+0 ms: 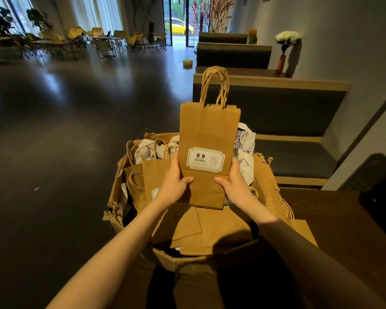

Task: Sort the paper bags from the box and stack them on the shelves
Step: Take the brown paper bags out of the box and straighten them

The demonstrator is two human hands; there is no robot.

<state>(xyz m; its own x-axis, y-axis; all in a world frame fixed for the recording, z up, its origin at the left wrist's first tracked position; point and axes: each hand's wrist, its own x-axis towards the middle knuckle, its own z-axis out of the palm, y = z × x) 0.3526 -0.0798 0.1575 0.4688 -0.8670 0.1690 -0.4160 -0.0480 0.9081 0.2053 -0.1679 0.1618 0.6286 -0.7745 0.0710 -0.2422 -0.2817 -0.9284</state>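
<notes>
Both hands, left hand [175, 186] and right hand [234, 184], pinch a flat brown kraft paper bag with twisted handles [207, 139] upright by its lower edges above the torn cardboard box [187, 262] of bags.

Both arms reach forward. The left hand [175, 185] and right hand [233, 184] face each other, thumbs forward, fingers curled in a grip.

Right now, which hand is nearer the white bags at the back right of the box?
Right. The right hand grips the held brown bag just beside the white bags; the left hand grips its far edge.
</notes>
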